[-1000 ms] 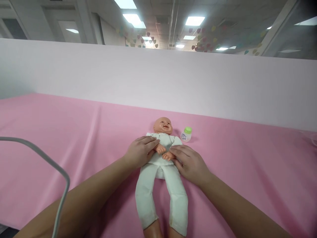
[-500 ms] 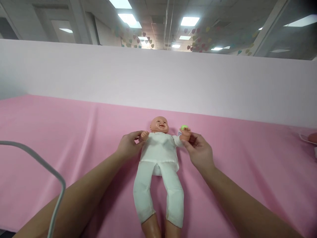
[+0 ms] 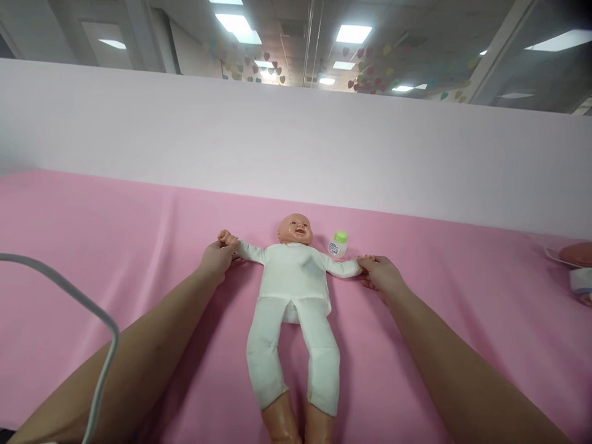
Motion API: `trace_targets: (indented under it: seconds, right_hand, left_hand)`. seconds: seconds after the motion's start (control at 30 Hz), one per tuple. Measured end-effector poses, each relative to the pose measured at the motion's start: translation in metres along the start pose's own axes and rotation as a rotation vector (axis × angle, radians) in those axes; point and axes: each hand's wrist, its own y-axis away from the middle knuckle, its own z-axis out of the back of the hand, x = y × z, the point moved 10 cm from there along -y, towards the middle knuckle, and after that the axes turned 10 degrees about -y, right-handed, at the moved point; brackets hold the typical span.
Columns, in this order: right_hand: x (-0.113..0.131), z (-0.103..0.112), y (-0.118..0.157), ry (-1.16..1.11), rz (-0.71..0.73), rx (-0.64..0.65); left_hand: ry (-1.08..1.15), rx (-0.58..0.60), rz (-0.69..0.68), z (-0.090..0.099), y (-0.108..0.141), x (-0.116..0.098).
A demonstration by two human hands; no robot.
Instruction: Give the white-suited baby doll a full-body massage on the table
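- Doll (image 3: 293,274) = landmark: on its back on pink sheet (image 3: 416,246), legs twd me, feet out of frame.
- My L hand (image 3: 216,260): closed round doll's wrist on my L; that arm's out, angled slightly headward.
- My R hand (image 3: 382,273): pinched on doll's other hand, arm out approx sideways.
- Done, I'd judge: both arms spread, clear of doll's chest.
- Not done: neither grip released; doll's legs untouched.
- Jar (image 3: 337,249) w/ green lid (image 3: 341,236) on: R of doll's head, not in hand.
- Reddish item (image 3: 576,253) far R of doll: can't ID.
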Motion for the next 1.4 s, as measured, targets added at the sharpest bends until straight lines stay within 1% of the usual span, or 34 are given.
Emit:
trace_targets:
  seconds: [0.1, 0.2, 0.27, 0.37, 0.47, 0.57, 0.63, 0.7, 0.77, 0.83, 0.93, 1.0, 1.07, 1.17, 1.23, 1.3, 1.4]
  right_hand:
    - [-0.005, 0.003, 0.001, 0.081, -0.064, -0.019]
    - [0.003, 0.006, 0.004, 0.026, -0.018, -0.079]
    - [0.018, 0.005, 0.012, -0.042, 0.094, -0.12]
    - [0.052, -0.009, 0.04, -0.04, 0.363, -0.102]
    - [0.08, -0.041, 0.084, 0.082, 0.639, 0.023]
    - [0.092, -0.086, 0.13, 0.353, 0.913, 0.24]
    - [0.091, -0.113, 0.157, 0.523, 1.091, 0.404]
    - [0.087, -0.13, 0.176, 0.625, 1.225, 0.534]
    - [0.083, -0.14, 0.185, 0.7, 1.293, 0.612]
    - [0.081, -0.145, 0.189, 0.758, 1.325, 0.633]
    - [0.08, -0.145, 0.189, 0.76, 1.325, 0.626]
    - [0.082, -0.138, 0.181, 0.704, 1.259, 0.579]
    - [0.087, -0.122, 0.162, 0.605, 1.122, 0.458]
    - [0.091, -0.082, 0.122, 0.363, 0.827, 0.203]
    - [0.087, -0.057, 0.097, 0.202, 0.654, 0.078]
    - [0.08, -0.037, 0.075, 0.104, 0.528, -0.01]
    - [0.061, -0.015, 0.045, 0.007, 0.349, -0.086]
  left_hand:
    - [-0.003, 0.011, -0.012, -0.001, 0.0, 0.0]
    - [-0.041, 0.013, -0.064, 0.0, 0.005, -0.008]
    - [-0.126, 0.026, -0.163, -0.002, 0.015, -0.023]
    - [-0.346, 0.055, -0.383, -0.012, 0.043, -0.055]
    - [-0.619, 0.068, -0.636, -0.034, 0.083, -0.081]
    - [-0.925, 0.072, -0.928, -0.063, 0.124, -0.093]
    - [-1.07, 0.084, -1.093, -0.081, 0.145, -0.093]
    - [-1.163, 0.114, -1.223, -0.095, 0.159, -0.089]
    - [-1.251, 0.165, -1.315, -0.106, 0.168, -0.084]
    - [-1.325, 0.21, -1.362, -0.113, 0.172, -0.079]
    - [-1.355, 0.227, -1.36, -0.115, 0.172, -0.08]
    - [-1.312, 0.239, -1.295, -0.11, 0.167, -0.084]
    - [-1.225, 0.25, -1.162, -0.099, 0.156, -0.089]
    - [-1.032, 0.216, -0.931, -0.075, 0.132, -0.094]
    - [-0.885, 0.183, -0.789, -0.058, 0.114, -0.094]
    - [-0.747, 0.163, -0.641, -0.044, 0.093, -0.087]
    - [-0.493, 0.137, -0.412, -0.025, 0.063, -0.07]
